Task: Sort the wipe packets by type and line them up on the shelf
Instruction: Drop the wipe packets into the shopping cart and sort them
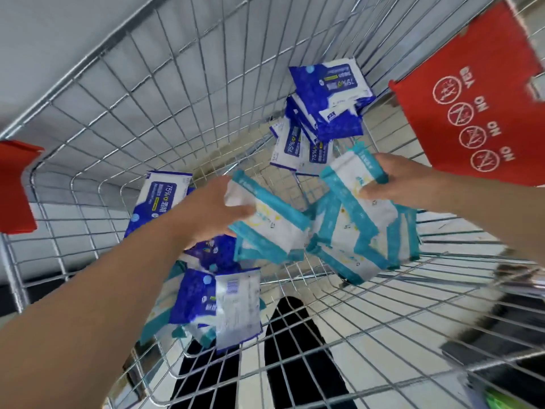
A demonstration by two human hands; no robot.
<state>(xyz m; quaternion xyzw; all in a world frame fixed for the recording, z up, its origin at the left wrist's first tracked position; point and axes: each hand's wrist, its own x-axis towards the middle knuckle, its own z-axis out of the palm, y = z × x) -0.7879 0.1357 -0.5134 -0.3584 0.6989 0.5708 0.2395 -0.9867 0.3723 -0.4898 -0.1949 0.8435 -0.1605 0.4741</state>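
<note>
Gripping a teal-and-white wipe packet [272,224] by its end, fingers [240,211] curled round it, the left hand [206,215] sits inside the wire cart [118,119]. The right hand [404,181] pinches a second teal packet [349,172] just above a teal heap [365,243] on the cart floor. Dark blue packets [324,90] lie stacked in the far corner.

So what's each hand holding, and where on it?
Both by an upper end: left hand a teal packet, right hand a second teal packet.
</note>
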